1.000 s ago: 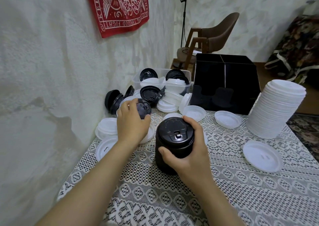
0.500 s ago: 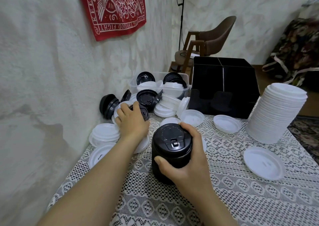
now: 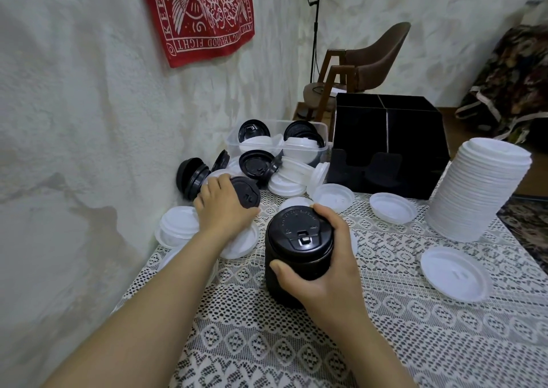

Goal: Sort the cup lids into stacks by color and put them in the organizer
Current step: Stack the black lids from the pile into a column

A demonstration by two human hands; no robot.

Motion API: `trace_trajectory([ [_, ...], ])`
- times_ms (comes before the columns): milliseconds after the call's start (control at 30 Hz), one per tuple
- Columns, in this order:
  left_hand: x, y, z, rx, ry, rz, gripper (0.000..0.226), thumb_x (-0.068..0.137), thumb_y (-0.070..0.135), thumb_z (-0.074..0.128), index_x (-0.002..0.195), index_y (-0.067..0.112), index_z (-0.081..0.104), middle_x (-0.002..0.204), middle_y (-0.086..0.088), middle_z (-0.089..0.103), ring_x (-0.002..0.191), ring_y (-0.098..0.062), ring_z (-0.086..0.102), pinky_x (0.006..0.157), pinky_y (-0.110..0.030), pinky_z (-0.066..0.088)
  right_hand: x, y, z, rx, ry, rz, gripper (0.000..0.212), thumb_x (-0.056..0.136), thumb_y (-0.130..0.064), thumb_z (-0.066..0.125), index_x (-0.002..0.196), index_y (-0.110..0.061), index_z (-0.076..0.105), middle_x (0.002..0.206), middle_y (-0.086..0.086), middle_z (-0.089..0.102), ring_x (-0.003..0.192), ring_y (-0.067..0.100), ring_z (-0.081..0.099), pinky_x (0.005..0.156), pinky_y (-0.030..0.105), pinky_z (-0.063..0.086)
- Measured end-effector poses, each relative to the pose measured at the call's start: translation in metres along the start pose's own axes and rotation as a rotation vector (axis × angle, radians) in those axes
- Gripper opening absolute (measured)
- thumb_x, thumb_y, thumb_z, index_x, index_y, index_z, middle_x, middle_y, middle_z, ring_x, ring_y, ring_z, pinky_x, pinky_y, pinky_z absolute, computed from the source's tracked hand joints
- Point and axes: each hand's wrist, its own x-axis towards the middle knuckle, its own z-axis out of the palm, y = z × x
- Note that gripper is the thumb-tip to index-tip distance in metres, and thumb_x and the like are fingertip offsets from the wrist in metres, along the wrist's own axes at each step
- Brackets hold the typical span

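Black plastic cup-lid stack [image 3: 298, 249] stands mid-table [image 3: 385, 328], your right hand [image 3: 323, 272] wrapped round it. Your left hand [image 3: 222, 208] curls over a loose black lid [image 3: 247, 193] near the wall. Black divided organizer [image 3: 415, 138] sits behind; tall white lid stack [image 3: 480, 192] stands right. Red wall cloth [image 3: 201, 11] reads "KEEP" and "GOOD FIGHT".

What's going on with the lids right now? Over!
Left grip holds a loose black lid at the pile. Right grip clutches the black stack. Scattered white lids lie in front of the organizer.
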Motion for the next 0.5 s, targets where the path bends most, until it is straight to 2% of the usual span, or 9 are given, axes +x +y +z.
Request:
trace_trajectory([
  [167, 0.0, -0.002, -0.003, -0.041, 0.056, 0.083, 0.081, 0.075, 0.033, 0.072, 0.141, 0.012, 0.031, 0.14, -0.007, 0.025, 0.132, -0.027, 0.033, 0.107, -0.044, 0.024, 0.0, 0.0, -0.001, 0.002, -0.007, 0.003, 0.078, 0.056, -0.05, 0.076, 0.125, -0.045, 0.039, 0.117, -0.029, 0.05, 0.114, 0.0, 0.054, 0.088, 0.008, 0.041],
  [333, -0.007, 0.006, -0.027, -0.236, 0.137, 0.19, 0.081, 0.079, 0.03, 0.069, 0.147, 0.011, 0.03, 0.141, -0.007, 0.036, 0.129, -0.026, 0.04, 0.11, -0.044, 0.03, -0.001, 0.0, 0.0, 0.015, 0.002, -0.003, 0.077, 0.056, -0.05, 0.076, 0.124, -0.045, 0.04, 0.116, -0.031, 0.05, 0.113, 0.0, 0.054, 0.089, 0.008, 0.041],
  [400, -0.018, 0.012, -0.042, -0.368, 0.188, 0.271, 0.074, 0.079, 0.025, 0.071, 0.143, 0.01, 0.038, 0.137, -0.006, 0.043, 0.126, -0.023, 0.044, 0.109, -0.032, 0.033, -0.001, -0.001, 0.0, 0.019, 0.004, -0.005, 0.077, 0.056, -0.05, 0.076, 0.123, -0.045, 0.04, 0.115, -0.031, 0.051, 0.112, -0.001, 0.054, 0.088, 0.007, 0.041],
  [500, -0.044, 0.019, -0.064, -0.495, 0.202, 0.366, 0.07, 0.076, 0.029, 0.072, 0.138, 0.01, 0.047, 0.131, 0.002, 0.047, 0.121, -0.006, 0.043, 0.097, 0.0, 0.023, 0.0, 0.0, 0.0, 0.023, 0.003, -0.002, 0.077, 0.056, -0.05, 0.077, 0.123, -0.046, 0.04, 0.116, -0.032, 0.051, 0.112, -0.001, 0.055, 0.088, 0.008, 0.041],
])
